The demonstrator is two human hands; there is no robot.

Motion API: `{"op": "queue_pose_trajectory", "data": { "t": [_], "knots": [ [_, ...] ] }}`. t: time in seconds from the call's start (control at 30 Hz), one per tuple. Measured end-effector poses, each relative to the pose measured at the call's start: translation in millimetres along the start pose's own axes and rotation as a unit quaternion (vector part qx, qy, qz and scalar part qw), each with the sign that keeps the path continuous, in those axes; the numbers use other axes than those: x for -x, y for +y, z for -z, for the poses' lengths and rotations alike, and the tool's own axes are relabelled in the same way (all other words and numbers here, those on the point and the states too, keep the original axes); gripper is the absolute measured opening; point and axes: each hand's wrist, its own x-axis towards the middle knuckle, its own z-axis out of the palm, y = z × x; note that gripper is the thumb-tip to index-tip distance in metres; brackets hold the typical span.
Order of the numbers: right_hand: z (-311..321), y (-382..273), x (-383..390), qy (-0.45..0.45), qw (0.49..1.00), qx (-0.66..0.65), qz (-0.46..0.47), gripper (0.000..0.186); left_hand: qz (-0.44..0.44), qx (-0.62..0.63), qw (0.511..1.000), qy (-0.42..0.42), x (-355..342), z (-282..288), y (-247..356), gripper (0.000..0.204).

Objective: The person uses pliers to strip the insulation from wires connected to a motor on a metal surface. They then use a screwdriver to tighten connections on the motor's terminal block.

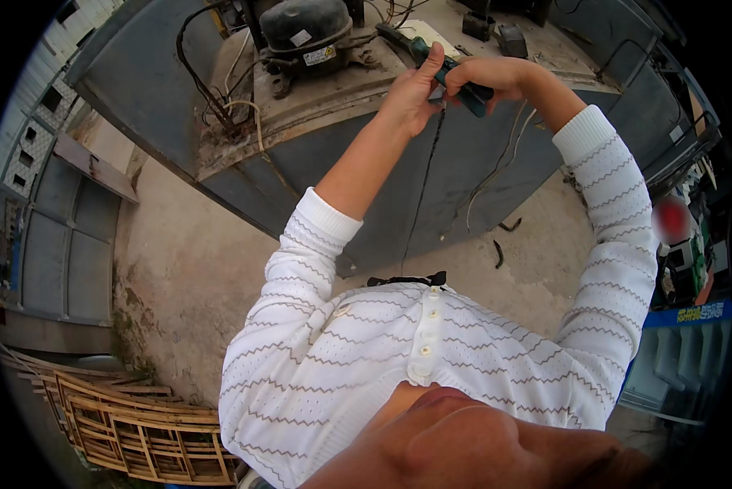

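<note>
A dark green and black hand tool [421, 50] is held over the near edge of a grey metal bench; its exact kind is hard to make out. My right hand [496, 77] is closed round its near end. Beside it my left hand [409, 99] has its thumb raised along the tool, with its fingers closed at the top of a thin black cord [429, 163]. That cord hangs down in front of the bench. Just left of the hands, a black compressor [307, 33] with a pale label sits on the bench top.
The grey metal bench [325, 204] has a dirty top. Loose pale wires [500, 167] hang over its front. Small dark blocks [511, 41] lie at the back right. Wooden frames [138, 432] stack at lower left; blue-grey crates [676, 367] stand at right. Dark scraps [498, 254] lie on the concrete floor.
</note>
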Motion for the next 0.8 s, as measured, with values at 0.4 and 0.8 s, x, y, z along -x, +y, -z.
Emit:
{"op": "queue_pose_trajectory", "data": {
  "t": [0.4,0.8],
  "knots": [
    [-24.9,6.6,-7.3,0.079,0.994,-0.080,-0.001,0.022,-0.015,-0.022,0.999,0.033,-12.8,0.7,1.8,0.052],
    [-34.3,20.8,-28.8,0.275,0.872,0.387,0.121,0.058,-0.175,0.149,0.960,-0.160,-35.4,11.4,-27.1,0.050]
  ]
}}
